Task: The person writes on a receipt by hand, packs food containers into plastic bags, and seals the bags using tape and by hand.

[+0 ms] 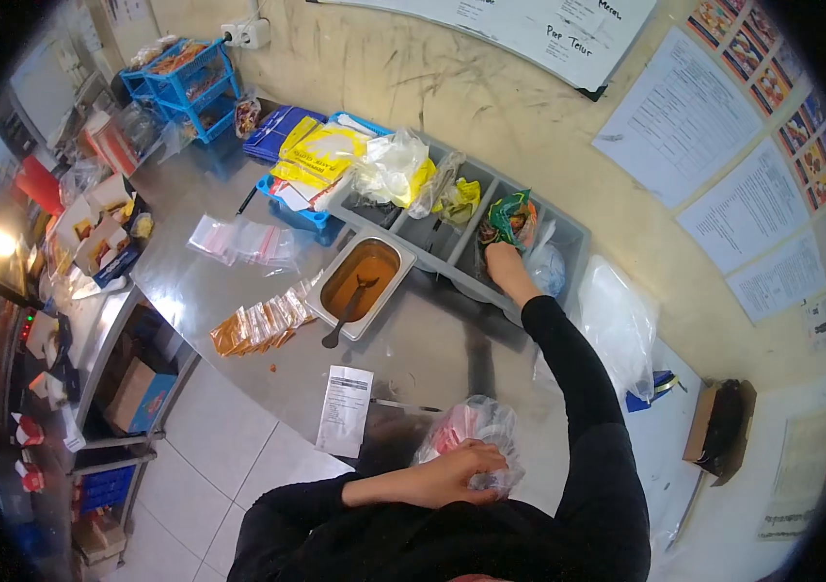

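My left hand [460,471] rests closed around a clear plastic bag [500,429] with pink-and-white contents, at the near edge of the steel table. My right hand [507,268] reaches into a compartment of a grey divided bin [424,256], against a green printed packet [511,218]; its fingertips are hidden, so its hold cannot be told. A steel pan [404,265] of brown sauce with a dark ladle [351,309] stands left of the bin. Small filled sachets [260,324] fan out beside it. A printed slip [345,411] and a pen [406,405] lie left of the bag.
Small zip bags [246,240] lie behind the sachets. Yellow glove packs [318,153] and blue stacked baskets [195,87] stand at the back. White plastic bags [616,320] are right of the bin, an open cardboard box [722,429] farther right. Food boxes [104,247] sit at left.
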Demonstrator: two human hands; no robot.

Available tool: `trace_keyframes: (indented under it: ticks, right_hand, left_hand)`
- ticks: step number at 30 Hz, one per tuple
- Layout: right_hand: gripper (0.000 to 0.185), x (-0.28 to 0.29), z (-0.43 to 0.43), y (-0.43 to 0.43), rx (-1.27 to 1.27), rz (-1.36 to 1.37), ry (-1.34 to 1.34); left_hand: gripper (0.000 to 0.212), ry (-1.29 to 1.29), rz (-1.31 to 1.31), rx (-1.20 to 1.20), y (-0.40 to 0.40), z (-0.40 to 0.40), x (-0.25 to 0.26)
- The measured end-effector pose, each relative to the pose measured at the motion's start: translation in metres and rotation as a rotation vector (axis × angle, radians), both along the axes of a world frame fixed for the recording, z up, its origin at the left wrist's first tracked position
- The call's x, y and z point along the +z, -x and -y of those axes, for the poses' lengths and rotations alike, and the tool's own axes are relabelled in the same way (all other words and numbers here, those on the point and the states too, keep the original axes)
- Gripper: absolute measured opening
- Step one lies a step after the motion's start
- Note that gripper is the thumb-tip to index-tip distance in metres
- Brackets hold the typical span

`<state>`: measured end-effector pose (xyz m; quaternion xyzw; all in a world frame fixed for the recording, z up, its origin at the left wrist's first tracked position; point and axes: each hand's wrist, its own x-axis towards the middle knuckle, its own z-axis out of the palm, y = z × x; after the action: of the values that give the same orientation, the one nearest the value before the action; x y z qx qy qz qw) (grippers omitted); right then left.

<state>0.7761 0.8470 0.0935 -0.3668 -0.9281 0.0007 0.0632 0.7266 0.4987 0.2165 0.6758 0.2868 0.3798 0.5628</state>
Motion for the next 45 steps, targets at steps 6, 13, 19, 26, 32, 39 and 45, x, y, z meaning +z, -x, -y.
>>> trace_keyframes:
  ticks: [6, 13, 19, 26, 32, 39, 45]
  right_hand:
    - [0.012, -0.005, 0.003, -0.002, -0.01, 0.088, 0.0]
    - [0.015, 0.003, 0.01, 0.012, 0.079, 0.309, -0.107]
    - [0.011, 0.004, -0.007, 0.008, 0.141, 0.544, -0.064]
    - [0.025, 0.088, -0.012, -0.011, 0.083, 0.851, 0.196]
    - [0.012, 0.18, 0.127, -0.117, -0.157, -0.598, 0.344]
    - [0.009, 0.162, 0.366, -0.207, -0.458, -0.865, 1.153]
    - [0.009, 0.116, 0.372, -0.162, -0.642, -1.358, 0.963]
  left_hand:
    - [0.027, 0.005, 0.019, -0.066, 0.006, -0.004, 0.008]
    - [0.024, -0.05, 0.038, 0.037, 0.004, 0.0, 0.005]
    - [0.028, -0.051, -0.039, 0.033, 0.002, 0.004, 0.013]
    - [0.03, -0.225, -0.505, -0.022, 0.002, -0.008, 0.055]
    - [0.019, 0.52, -0.094, -0.079, -0.004, -0.048, 0.046]
    - [0.014, 0.61, 0.081, -0.076, -0.024, -0.049, 0.049]
    - [0.017, -0.367, -0.606, 0.08, -0.053, -0.022, 0.045]
